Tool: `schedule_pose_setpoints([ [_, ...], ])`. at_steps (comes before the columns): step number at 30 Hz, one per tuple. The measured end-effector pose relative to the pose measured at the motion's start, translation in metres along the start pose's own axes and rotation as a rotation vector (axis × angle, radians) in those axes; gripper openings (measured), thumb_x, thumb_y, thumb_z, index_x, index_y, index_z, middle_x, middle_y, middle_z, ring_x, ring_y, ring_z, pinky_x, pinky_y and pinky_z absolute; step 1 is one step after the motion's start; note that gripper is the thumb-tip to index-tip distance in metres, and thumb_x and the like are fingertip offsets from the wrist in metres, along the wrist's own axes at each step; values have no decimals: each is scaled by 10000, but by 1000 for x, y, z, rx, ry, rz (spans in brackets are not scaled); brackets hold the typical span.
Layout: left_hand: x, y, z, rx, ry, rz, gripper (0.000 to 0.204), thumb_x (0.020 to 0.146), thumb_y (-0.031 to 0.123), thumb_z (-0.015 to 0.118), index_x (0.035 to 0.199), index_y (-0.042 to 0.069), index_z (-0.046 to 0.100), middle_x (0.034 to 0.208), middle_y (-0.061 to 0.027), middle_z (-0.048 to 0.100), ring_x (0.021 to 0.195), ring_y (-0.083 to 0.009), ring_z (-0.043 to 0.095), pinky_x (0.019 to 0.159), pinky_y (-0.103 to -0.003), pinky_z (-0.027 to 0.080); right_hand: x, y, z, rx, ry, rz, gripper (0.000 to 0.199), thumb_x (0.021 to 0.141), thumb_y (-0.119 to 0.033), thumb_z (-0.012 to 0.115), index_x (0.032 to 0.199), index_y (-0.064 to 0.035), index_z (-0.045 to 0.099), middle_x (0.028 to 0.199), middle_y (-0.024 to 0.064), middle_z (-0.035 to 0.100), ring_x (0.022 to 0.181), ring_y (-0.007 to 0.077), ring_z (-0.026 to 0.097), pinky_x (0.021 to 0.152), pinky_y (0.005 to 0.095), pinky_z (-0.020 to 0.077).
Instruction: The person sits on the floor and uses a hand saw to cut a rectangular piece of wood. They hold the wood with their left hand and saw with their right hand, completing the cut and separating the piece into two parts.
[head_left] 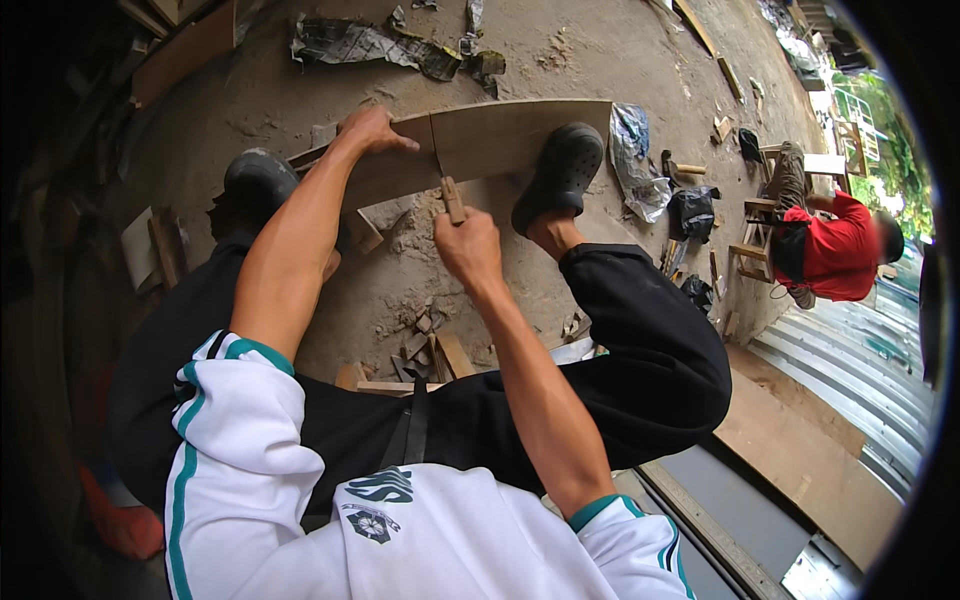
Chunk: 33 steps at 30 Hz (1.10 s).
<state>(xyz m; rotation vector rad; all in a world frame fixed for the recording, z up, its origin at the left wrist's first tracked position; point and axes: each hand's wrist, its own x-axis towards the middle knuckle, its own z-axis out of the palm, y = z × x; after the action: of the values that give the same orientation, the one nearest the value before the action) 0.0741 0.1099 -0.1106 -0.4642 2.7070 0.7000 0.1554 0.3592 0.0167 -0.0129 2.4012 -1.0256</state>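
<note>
- Lying across the dusty brown floor (610, 60): a long, flat, pale-brown board (490, 135).
- Right hand (468, 245): grip closed around the brown wooden handle (453, 203) of a tool whose thin dark blade (436, 145), seen edge-on, crosses the board from its near edge toward its far edge.
- Left hand (372, 130): on the board, left of the blade, thumb spread; whether the grip clasps the far edge cannot be told.
- Black rubber clog (562, 165): overlapping the board's near edge, toward its right end.
- Crumpled silvery plastic sheet (640, 170): just beside the board's right end.
</note>
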Motion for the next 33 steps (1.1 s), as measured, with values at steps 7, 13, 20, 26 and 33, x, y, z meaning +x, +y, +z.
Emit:
schedule_pose_setpoints([
  [7,-1,-2,-11,37,-130,-140,761,557,693,812,903,22,719,881,-172,720,838,-346,684,746,-478,511,-86,-11,-62,62,-62,85,296,847,-244,583,814,42,651,719,276,628,730,458,637,682,481,496],
  [13,0,-2,2,24,-34,-47,739,570,698,805,910,48,717,856,-159,721,821,-340,686,725,-472,510,21,1,12,-13,40,-52,289,820,-228,578,804,55,638,673,263,603,673,442,625,643,461,489],
  [20,-9,-3,-7,56,-134,-170,782,566,699,806,982,45,708,913,-140,724,909,-330,687,805,-466,523,-90,5,-58,53,-58,14,245,822,-201,583,807,42,618,673,257,594,674,436,622,639,471,481],
  [26,-9,1,3,23,-3,-102,814,561,711,802,1015,41,709,938,-160,722,927,-335,686,816,-479,519,20,10,8,-2,38,-41,304,804,-244,590,826,53,652,710,283,613,718,435,654,666,472,495],
  [33,-9,-3,-5,105,-79,-164,844,572,705,791,1169,117,694,991,-156,727,956,-316,694,821,-453,531,-70,17,-48,63,-63,-11,315,799,-258,595,806,50,661,695,282,609,711,420,664,679,480,496],
])
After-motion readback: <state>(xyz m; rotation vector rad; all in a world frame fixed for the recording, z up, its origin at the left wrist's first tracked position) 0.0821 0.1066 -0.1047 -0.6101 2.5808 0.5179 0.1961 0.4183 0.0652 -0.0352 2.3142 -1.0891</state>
